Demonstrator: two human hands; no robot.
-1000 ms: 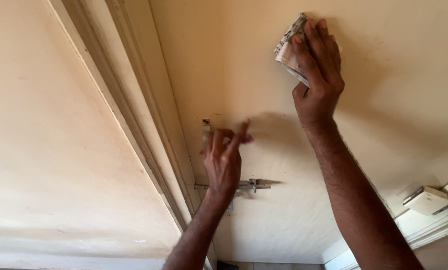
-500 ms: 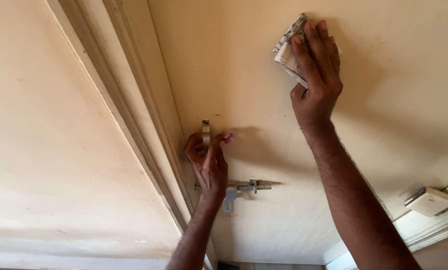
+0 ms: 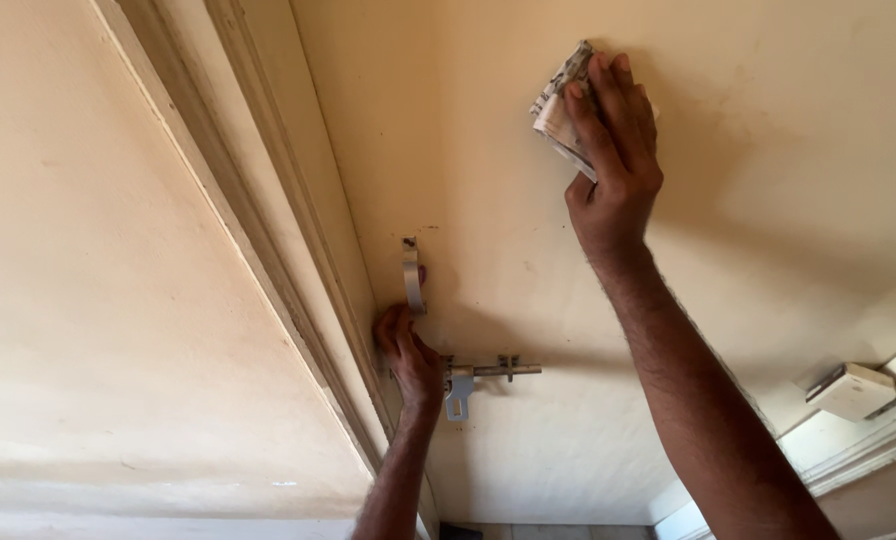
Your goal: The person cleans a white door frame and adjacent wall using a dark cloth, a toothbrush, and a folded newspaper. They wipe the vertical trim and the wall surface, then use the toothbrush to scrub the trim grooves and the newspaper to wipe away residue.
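We had a bare left hand point(image 3: 405, 350) and bare right hand point(image 3: 613, 150), forearms hairy, sleeveless, without rings.

No packages, labels, signs or screens that I can make out from here. Nearest candidates: folded wad of printed paper point(image 3: 558, 110), whitish w/ dark print, pressed flat against the cream door by the right hand point(image 3: 613, 150); can't tell if it's packaging or plain paper, print too small. Also a small white rectangular box point(image 3: 853, 390) at lower right, mounted on the white trim, tilted, blank face toward me; no display or sticker visible on it. Nothing else printed or lit anywhere on door, frame or wall.
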